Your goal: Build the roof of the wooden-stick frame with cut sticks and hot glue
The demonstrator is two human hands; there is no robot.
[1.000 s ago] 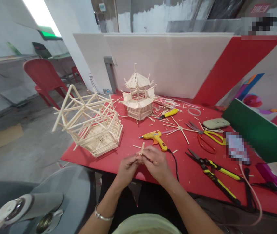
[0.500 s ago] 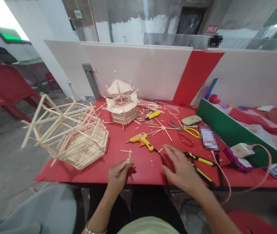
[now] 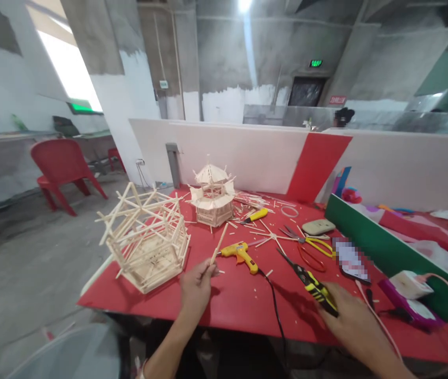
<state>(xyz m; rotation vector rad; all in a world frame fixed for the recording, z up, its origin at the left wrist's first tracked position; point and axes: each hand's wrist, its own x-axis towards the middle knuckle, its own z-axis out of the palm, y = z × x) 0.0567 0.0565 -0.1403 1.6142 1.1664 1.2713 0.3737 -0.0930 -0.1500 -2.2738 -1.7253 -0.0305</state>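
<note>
My left hand (image 3: 197, 288) pinches a thin wooden stick (image 3: 219, 242) near its lower end. The stick tilts up and to the right, its tip in front of the small pagoda model (image 3: 213, 205). My right hand (image 3: 348, 318) is wrapped round the black-and-yellow handles of long-nose pliers (image 3: 309, 284), whose jaws point up and left. Between the hands a yellow glue gun (image 3: 242, 255) lies on the red table (image 3: 239, 302), its nozzle close behind the held stick. A larger open stick framework (image 3: 147, 246) stands left of my left hand.
Behind the glue gun lie a star of joined sticks (image 3: 272, 236), a yellow utility knife (image 3: 256, 215), scissors-like cutters with yellow and red handles (image 3: 314, 245) and a beige case (image 3: 318, 227). A phone (image 3: 350, 259) and green board (image 3: 389, 247) are at right. A person (image 3: 342, 117) is beyond the partition.
My right hand, open over the table before, has taken hold of the pliers and lifted them. The stick in my left hand now leans right and shows longer. The view has tilted upward.
</note>
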